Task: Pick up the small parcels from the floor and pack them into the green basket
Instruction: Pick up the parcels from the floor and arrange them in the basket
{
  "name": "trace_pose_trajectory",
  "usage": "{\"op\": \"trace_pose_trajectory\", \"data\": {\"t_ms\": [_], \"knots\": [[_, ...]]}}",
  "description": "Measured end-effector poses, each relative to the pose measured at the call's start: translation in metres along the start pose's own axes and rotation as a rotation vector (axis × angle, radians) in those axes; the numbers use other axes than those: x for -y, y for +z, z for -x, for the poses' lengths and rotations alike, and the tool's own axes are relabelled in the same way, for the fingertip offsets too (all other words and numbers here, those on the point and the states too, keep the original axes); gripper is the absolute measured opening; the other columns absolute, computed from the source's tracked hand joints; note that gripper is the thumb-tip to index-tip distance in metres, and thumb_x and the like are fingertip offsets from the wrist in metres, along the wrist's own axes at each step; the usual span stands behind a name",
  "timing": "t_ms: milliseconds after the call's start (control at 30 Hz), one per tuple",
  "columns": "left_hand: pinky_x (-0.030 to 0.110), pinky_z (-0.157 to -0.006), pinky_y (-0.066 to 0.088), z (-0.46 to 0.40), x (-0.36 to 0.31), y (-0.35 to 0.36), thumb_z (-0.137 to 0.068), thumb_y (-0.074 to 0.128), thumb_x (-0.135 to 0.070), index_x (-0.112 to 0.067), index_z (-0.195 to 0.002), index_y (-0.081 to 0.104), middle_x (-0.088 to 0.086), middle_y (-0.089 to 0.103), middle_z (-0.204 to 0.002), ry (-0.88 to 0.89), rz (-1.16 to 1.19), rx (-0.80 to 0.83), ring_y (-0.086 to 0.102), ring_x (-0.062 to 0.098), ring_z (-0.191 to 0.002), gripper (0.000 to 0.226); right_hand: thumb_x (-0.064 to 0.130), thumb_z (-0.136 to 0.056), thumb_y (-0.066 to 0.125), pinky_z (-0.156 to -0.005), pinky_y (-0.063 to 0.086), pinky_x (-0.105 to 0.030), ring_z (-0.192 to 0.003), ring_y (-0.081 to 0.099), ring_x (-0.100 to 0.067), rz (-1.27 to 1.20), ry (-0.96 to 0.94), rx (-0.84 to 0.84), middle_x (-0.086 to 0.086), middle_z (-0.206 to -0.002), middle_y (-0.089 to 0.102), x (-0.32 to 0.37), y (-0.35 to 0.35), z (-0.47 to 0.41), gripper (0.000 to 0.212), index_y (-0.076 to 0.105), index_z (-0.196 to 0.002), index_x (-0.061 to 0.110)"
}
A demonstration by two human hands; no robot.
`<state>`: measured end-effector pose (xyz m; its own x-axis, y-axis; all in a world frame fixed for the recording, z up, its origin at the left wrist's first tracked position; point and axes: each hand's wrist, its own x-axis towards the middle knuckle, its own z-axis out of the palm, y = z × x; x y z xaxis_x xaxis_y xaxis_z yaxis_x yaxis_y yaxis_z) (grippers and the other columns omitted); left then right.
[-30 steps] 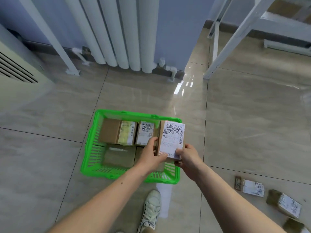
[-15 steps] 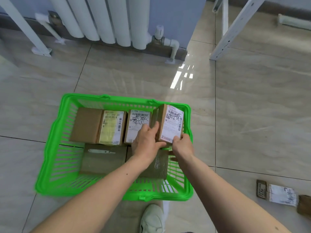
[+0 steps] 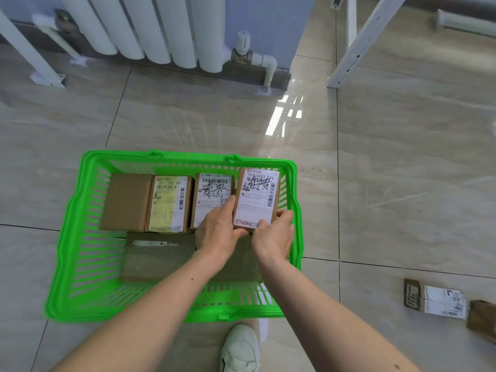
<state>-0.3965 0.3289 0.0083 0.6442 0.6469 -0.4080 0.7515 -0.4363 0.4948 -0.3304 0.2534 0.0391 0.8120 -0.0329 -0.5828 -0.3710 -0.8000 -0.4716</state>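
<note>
The green basket (image 3: 69, 237) stands on the tiled floor in front of me. Both hands grip a small brown parcel with a white shipping label (image 3: 256, 196) at the basket's far right corner: my left hand (image 3: 218, 232) on its left edge, my right hand (image 3: 273, 236) on its near end. Beside it in the back row lie a labelled parcel (image 3: 210, 200), one with a yellowish label (image 3: 169, 204) and a plain brown box (image 3: 126, 201). A flat brown parcel (image 3: 158, 257) lies in the front row. Two loose parcels lie on the floor at right, one labelled (image 3: 436, 302) and one brown (image 3: 481, 319).
A white radiator (image 3: 150, 25) with a valve and pipe (image 3: 245, 49) runs along the far wall. White metal frame legs stand at the left (image 3: 29, 57) and the right (image 3: 359, 41). My white shoe (image 3: 241, 347) is just below the basket's near rim.
The held parcel has gone down from above the basket's right rim into the far right corner, beside the back row. The camera has come closer and tilted down.
</note>
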Motion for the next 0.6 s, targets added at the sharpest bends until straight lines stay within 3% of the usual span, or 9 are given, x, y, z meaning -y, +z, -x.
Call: {"op": "trace_pose_trajectory", "data": {"t_ms": [100,233,333,433,600], "knots": [[0.038,-0.084,0.048,-0.008,0.008,0.005,-0.080,0.075,-0.037,-0.022,-0.134,0.048,0.006,0.058,-0.108,0.005,-0.082,0.005,0.054,0.025,-0.107,0.062,0.014,-0.093,0.054,-0.090,0.043,-0.037,-0.116,0.055,-0.035,-0.010,0.037,0.029,-0.019,-0.126,0.058,-0.006,0.016,-0.014,0.034,0.048,-0.126,0.008],[0.040,-0.087,0.048,-0.011,0.008,0.011,-0.084,0.071,-0.035,-0.025,-0.148,0.028,0.006,0.058,-0.117,0.028,-0.092,0.030,0.054,0.026,-0.113,0.078,0.008,-0.093,0.052,-0.094,0.043,-0.032,-0.122,0.056,-0.033,0.066,0.012,0.182,-0.014,-0.132,0.059,-0.016,0.021,-0.028,0.041,0.043,-0.133,0.008],[0.042,-0.086,0.050,-0.001,0.004,0.001,-0.088,0.064,-0.040,-0.026,-0.150,0.022,0.005,0.059,-0.115,0.006,-0.052,0.040,0.056,0.027,-0.111,0.076,0.004,-0.091,0.051,-0.102,0.042,-0.034,-0.127,0.053,-0.031,0.024,-0.008,0.250,-0.013,-0.140,0.054,-0.015,0.011,-0.016,0.051,0.033,-0.139,0.004],[0.044,-0.088,0.051,0.023,-0.008,-0.022,-0.091,0.056,-0.045,-0.027,-0.151,0.017,0.000,0.064,-0.117,-0.060,-0.070,0.055,0.059,0.027,-0.112,0.074,0.004,-0.089,0.050,-0.108,0.038,-0.037,-0.131,0.048,-0.032,-0.054,0.027,0.156,-0.017,-0.143,0.049,-0.006,-0.012,0.008,0.059,0.031,-0.144,0.003],[0.039,-0.085,0.048,0.079,-0.051,-0.085,-0.091,0.053,-0.046,-0.025,-0.152,0.018,-0.004,0.070,-0.112,-0.099,-0.101,0.098,0.062,0.026,-0.112,0.073,0.006,-0.084,0.057,-0.102,0.041,-0.036,-0.122,0.053,-0.034,-0.133,0.145,0.057,-0.019,-0.134,0.053,0.012,-0.091,0.065,0.050,0.045,-0.133,0.007]]}}
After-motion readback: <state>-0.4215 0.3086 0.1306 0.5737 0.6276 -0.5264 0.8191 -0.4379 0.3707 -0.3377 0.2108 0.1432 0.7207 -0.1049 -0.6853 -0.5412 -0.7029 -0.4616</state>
